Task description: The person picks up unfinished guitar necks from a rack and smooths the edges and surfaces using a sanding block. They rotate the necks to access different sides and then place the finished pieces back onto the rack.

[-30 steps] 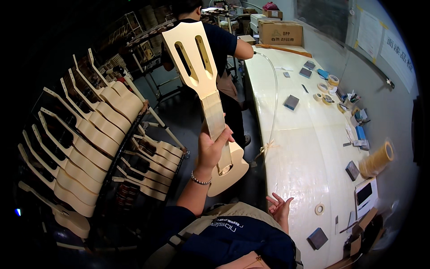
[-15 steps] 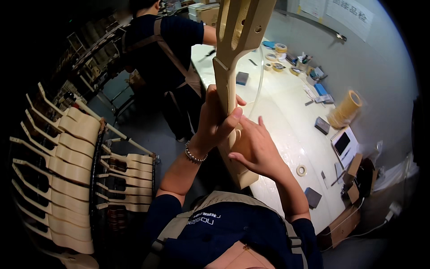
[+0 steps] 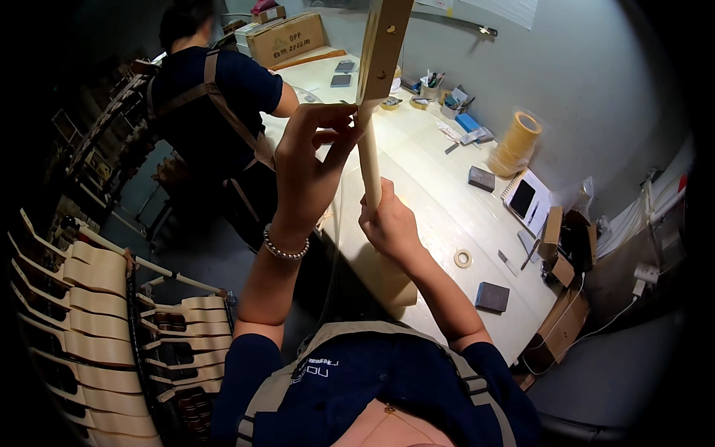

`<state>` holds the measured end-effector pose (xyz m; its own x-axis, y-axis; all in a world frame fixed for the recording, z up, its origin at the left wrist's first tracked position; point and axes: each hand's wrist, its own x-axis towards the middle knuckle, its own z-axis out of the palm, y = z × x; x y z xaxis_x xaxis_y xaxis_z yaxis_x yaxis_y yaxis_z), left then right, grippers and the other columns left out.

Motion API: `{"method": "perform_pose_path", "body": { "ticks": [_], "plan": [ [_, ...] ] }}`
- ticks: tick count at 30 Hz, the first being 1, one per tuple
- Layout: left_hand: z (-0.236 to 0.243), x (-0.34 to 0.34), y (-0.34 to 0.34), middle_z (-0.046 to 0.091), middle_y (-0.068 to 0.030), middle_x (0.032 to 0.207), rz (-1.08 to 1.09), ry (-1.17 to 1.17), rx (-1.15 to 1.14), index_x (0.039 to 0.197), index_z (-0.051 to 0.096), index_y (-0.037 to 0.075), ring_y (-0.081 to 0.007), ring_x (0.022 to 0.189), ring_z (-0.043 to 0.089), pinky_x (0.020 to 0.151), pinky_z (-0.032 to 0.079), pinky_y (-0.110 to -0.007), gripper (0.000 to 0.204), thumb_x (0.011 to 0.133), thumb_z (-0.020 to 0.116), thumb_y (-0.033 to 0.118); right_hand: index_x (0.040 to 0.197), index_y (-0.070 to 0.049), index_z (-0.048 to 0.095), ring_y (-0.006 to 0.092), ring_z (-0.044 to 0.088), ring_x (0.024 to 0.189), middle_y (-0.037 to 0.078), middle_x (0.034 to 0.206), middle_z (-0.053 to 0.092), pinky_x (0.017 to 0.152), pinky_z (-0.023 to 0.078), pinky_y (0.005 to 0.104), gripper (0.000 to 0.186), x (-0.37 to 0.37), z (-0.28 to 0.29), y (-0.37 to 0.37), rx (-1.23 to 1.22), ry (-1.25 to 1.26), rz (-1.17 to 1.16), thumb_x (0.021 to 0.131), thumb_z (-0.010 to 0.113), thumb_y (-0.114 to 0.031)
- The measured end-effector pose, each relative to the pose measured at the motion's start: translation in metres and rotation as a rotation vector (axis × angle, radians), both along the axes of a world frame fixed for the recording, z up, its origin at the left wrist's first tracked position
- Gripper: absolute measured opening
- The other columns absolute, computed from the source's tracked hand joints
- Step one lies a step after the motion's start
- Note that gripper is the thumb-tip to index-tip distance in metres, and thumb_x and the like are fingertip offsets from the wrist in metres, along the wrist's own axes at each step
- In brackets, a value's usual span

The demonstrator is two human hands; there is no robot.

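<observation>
A cream, stringless guitar (image 3: 370, 153) is held upright in front of me, edge-on. Its headstock (image 3: 384, 56), with round holes in the side, points up and away. The lower body (image 3: 398, 289) hangs near my waist, partly behind my right forearm. My right hand (image 3: 392, 227) is closed around the neck. Higher up, my left hand (image 3: 316, 153) has its fingertips bent together against the edge where headstock meets neck; whatever lies between them is too small to make out. A beaded bracelet (image 3: 285, 244) circles my left wrist.
The white worktable (image 3: 439, 216) carries a tape roll (image 3: 463, 258), sanding blocks (image 3: 492, 296), a blade (image 3: 508, 262), a notebook with a phone (image 3: 523, 196) and a large yellow roll (image 3: 516, 143). Racks of similar cream guitars (image 3: 95, 305) stand left. A co-worker (image 3: 212, 89) stands at the far left.
My right hand has gone from open beside the guitar to gripping its neck. My left hand has moved up from the neck to the headstock's base. The guitar has turned edge-on.
</observation>
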<state>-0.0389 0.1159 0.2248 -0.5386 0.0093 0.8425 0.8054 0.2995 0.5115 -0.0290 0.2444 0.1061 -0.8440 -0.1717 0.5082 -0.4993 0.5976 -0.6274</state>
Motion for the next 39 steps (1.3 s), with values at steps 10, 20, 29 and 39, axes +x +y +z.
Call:
{"method": "perform_pose_path", "body": {
  "ticks": [10,20,29,39],
  "plan": [
    [0.051,0.000,-0.024,0.063,-0.0049,0.085,-0.045,-0.380,-0.319,0.090,0.057,-0.002,-0.0106,0.082,0.062,0.075,0.051,-0.024,0.013,0.079,0.064,-0.004,0.119,-0.001,0.036,0.0360,0.057,0.074,0.018,0.081,0.057,0.061,0.047,0.0433,0.051,-0.003,-0.001,-0.007,-0.003,0.000,-0.046,0.071,0.055,-0.001],
    [0.045,-0.011,-0.031,0.061,-0.0110,0.079,-0.029,-0.148,-0.435,0.089,0.055,-0.004,-0.0205,0.077,0.067,0.070,0.052,-0.028,0.013,0.080,0.063,0.000,0.117,-0.002,0.037,0.0355,0.057,0.076,0.017,0.082,0.057,0.063,0.047,0.0432,0.050,-0.005,0.003,-0.011,0.025,-0.002,-0.073,0.071,0.057,-0.002],
    [0.022,-0.026,-0.031,0.063,-0.0100,0.084,-0.056,-0.030,-0.293,0.090,0.055,-0.002,-0.0181,0.080,0.067,0.069,0.056,-0.026,0.024,0.073,0.072,0.001,0.120,-0.004,0.031,0.0358,0.058,0.064,0.017,0.077,0.057,0.056,0.046,0.0433,0.052,-0.010,-0.001,-0.010,0.030,0.050,-0.074,0.078,0.060,-0.013],
    [0.042,-0.032,-0.037,0.062,-0.0050,0.085,-0.111,-0.080,-0.476,0.093,0.056,0.000,-0.0136,0.082,0.064,0.072,0.055,-0.026,0.021,0.076,0.068,-0.002,0.121,-0.005,0.031,0.0361,0.058,0.065,0.018,0.078,0.057,0.056,0.046,0.0437,0.052,-0.012,-0.003,-0.010,0.027,0.033,-0.073,0.078,0.060,-0.014]
  ]
}}
